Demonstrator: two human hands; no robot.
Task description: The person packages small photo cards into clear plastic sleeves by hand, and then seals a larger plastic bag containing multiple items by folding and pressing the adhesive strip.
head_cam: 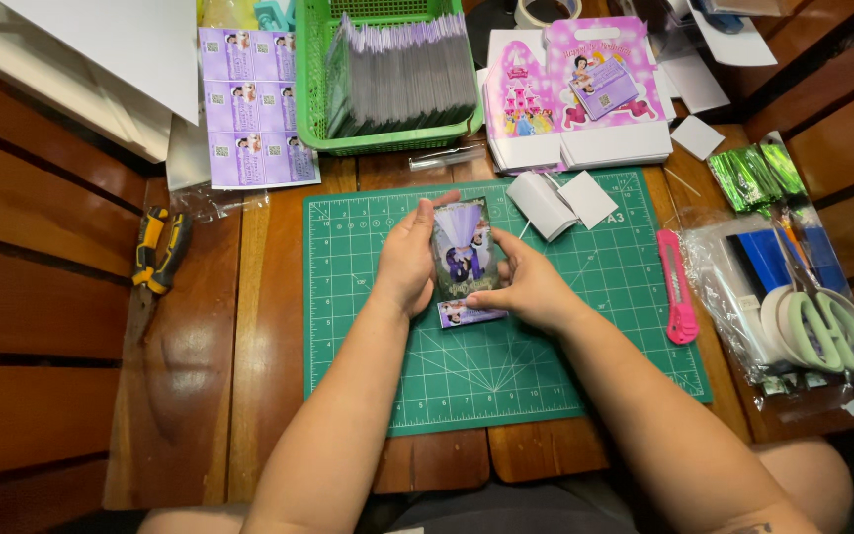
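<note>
Wood slat table w/ green cutting mat laid at centre. Purple printed card pack is held just above the mat's upper middle, upright-ish, glossy sleeve over it. Left hand is wrapped on the pack's left edge, fingers curled, thumb up at 12 o'clock of the pack. Right hand is pinching the pack's right edge and lower corner, fingers bent, thumb on the front. Both hands closed on the pack, touching it.

Around the pack:
- 1 o'clock: small white folded boxes on the mat, near.
- 3 o'clock: pink utility knife at the mat's edge, apart from the hands.
- Far 3 o'clock: scissors w/ pale green handles on a clear plastic bag.
- 12 o'clock: green basket packed w/ sleeved cards, well apart.
- 1 o'clock, further back: pink printed carton.
- 11 o'clock: sheet of purple labels.
- 9 o'clock: yellow-black tool, well apart on the wood.
</note>
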